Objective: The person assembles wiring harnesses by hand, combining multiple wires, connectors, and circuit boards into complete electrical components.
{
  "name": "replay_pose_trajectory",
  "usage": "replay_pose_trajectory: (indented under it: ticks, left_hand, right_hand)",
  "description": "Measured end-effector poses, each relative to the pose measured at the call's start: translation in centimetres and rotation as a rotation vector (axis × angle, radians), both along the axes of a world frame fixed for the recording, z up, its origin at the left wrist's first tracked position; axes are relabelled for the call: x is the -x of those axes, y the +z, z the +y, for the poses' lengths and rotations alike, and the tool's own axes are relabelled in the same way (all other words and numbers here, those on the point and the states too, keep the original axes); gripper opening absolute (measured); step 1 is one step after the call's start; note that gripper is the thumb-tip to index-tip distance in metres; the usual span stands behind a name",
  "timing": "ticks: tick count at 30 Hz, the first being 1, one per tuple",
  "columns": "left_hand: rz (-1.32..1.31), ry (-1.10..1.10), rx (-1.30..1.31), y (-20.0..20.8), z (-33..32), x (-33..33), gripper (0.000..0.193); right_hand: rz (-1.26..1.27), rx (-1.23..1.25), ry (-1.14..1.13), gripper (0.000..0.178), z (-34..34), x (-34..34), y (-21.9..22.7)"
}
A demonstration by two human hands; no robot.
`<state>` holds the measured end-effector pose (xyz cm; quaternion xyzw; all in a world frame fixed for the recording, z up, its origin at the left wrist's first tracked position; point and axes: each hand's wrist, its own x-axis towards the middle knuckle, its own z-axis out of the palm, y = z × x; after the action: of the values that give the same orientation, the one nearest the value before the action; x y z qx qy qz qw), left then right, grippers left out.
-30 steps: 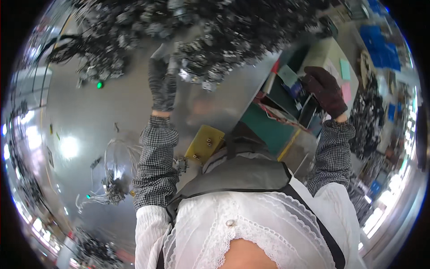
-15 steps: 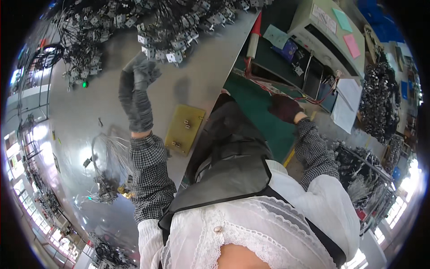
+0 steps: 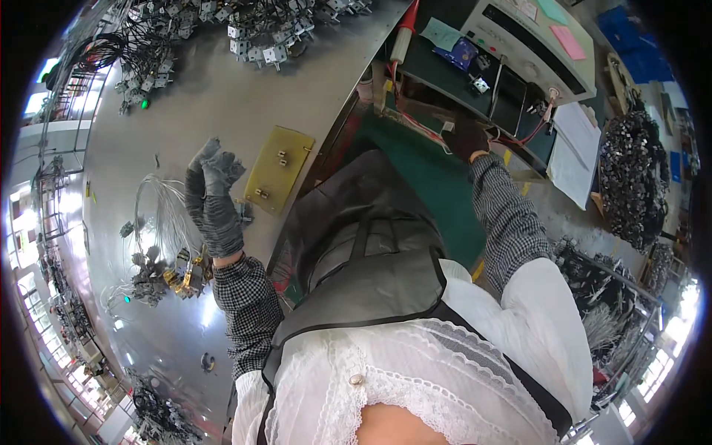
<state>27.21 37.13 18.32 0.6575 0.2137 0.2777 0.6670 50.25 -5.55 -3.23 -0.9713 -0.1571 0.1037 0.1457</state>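
- Lying on the metal table [image 3: 185, 111], the yellow board [image 3: 277, 175] with small metal pins sits between the hands, nearer the left; clock directions run from it.
- At nine o'clock, just beside the board, the left hand [image 3: 213, 182] in a grey glove seems loosely bent; I cannot tell whether its fingers pinch anything.
- Between two and three, well apart, the right hand [image 3: 466, 139] in a dark red glove is at the edge of the desk [image 3: 437, 70]; a small pale piece [image 3: 448, 127] shows by its fingertips, but I cannot tell whether they close on it.
- The step in hand looks like a right-hand reach at that edge; the next move seems to call for a sure finger hold, clear of the red wires [image 3: 547, 116].
- Farther out: metal parts [image 3: 271, 53] at twelve, a pale machine [image 3: 519, 52] at two, pale cables [image 3: 159, 196] near nine.
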Motion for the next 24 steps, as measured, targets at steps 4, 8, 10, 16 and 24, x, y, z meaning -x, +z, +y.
replay_pose_trajectory:
  ticks: [4,8,10,16,24]
  left_hand:
    - [0.009,-0.029,-0.018,0.1,-1.0,0.8,0.037]
    - [-0.045,0.024,-0.024,0.4,-0.8,1.7,0.037]
    - [-0.061,0.063,0.013,0.6,0.0,2.2,0.038]
    - [-0.129,0.175,0.039,0.5,2.4,3.7,0.037]
    - [-0.121,0.146,0.095,-0.7,1.9,3.4,0.036]
  right_hand:
    - [0.047,0.100,-0.029,0.075,-0.4,-1.8,-1.8]
    - [0.179,0.084,-0.053,0.076,-0.4,-2.4,-2.7]
    - [0.010,0.115,-0.048,0.076,-0.3,-2.4,-2.9]
    - [-0.004,0.145,0.042,0.065,-0.4,-2.3,-2.4]
    - [-0.145,-0.094,0.112,0.058,0.6,3.5,-2.1]
